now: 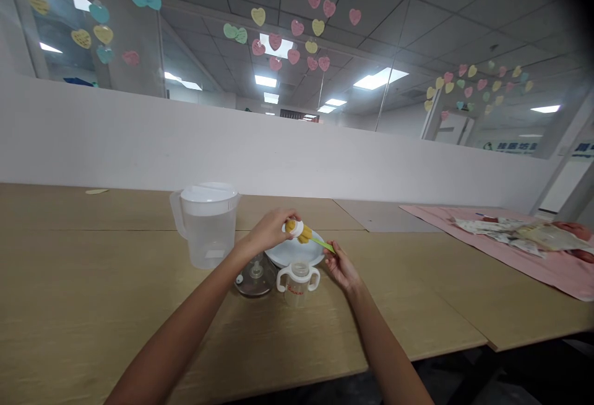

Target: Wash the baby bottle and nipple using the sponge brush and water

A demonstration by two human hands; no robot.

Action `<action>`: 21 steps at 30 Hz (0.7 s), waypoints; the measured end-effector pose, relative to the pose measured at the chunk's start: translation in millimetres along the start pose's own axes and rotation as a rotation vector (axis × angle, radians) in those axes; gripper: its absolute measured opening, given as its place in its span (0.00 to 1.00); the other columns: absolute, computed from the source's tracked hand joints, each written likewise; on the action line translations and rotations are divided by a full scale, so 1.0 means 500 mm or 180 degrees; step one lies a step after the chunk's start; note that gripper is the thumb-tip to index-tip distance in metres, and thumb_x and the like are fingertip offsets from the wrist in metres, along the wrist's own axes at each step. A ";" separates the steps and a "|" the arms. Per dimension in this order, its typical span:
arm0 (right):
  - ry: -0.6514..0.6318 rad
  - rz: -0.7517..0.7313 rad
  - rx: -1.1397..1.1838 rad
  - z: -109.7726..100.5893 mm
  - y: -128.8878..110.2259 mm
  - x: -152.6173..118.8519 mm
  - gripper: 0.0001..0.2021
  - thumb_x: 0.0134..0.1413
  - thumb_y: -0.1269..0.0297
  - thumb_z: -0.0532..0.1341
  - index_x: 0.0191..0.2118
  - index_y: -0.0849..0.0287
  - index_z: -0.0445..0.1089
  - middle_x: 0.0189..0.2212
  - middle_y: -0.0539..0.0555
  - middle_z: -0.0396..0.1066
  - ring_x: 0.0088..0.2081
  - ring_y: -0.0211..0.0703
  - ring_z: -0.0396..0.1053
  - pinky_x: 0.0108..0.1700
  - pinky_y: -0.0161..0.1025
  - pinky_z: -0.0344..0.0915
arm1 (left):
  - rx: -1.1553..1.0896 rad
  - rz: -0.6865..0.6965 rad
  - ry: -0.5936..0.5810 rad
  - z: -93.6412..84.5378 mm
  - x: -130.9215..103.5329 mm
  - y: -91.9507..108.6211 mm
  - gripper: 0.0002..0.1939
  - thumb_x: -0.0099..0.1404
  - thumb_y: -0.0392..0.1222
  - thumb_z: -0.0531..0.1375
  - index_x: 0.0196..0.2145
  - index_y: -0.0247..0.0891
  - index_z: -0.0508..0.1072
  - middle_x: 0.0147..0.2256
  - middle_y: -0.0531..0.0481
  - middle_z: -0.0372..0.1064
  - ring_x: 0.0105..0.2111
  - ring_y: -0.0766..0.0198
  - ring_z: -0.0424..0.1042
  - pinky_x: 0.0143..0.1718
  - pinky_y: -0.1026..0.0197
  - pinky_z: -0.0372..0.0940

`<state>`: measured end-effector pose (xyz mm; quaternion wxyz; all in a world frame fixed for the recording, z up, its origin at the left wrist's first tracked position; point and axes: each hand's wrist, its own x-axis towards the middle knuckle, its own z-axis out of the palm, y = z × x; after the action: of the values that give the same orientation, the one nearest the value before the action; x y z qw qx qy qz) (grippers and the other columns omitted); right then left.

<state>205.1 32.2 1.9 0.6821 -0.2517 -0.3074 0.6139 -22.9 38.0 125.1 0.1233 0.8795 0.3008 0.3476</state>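
My left hand (273, 230) is closed around a white bottle collar (297, 228), held above a white bowl (279, 257). Yellow sponge shows on both sides of the collar; it is the head of a bottle brush (305, 236) pushed through the ring. The fingers of my right hand (342, 267) pinch the brush's green handle at the bowl's right edge. In front of the bowl, a clear baby bottle (296, 292) with two white handles and red lettering stands upright and uncapped. A clear bottle nipple (255, 269) rests on a dark round tray (255, 287) beneath my left wrist.
A lidded translucent jug (211, 228) with liquid stands left of the bowl. On the right, a pink cloth (515, 253) carries papers and packets. A white wall (278, 157) with glass above, dotted with heart-shaped notes, borders the wooden table (116, 306).
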 end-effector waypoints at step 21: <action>0.0530 -0.0220 0.0209 -0.003 -0.012 -0.004 0.04 0.44 0.68 0.64 0.27 0.60 0.68 0.18 0.47 0.71 0.18 0.30 0.68 0.18 0.21 0.66 | 0.0759 -0.0058 0.0226 -0.021 -0.005 0.010 0.25 0.55 0.36 0.55 0.52 0.39 0.61 0.48 0.45 0.63 0.49 0.57 0.62 0.51 0.57 0.57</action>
<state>210.2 29.7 4.9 0.7339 -0.2686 -0.2379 0.5767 -29.5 32.6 133.4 0.0103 0.8723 0.3521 0.3392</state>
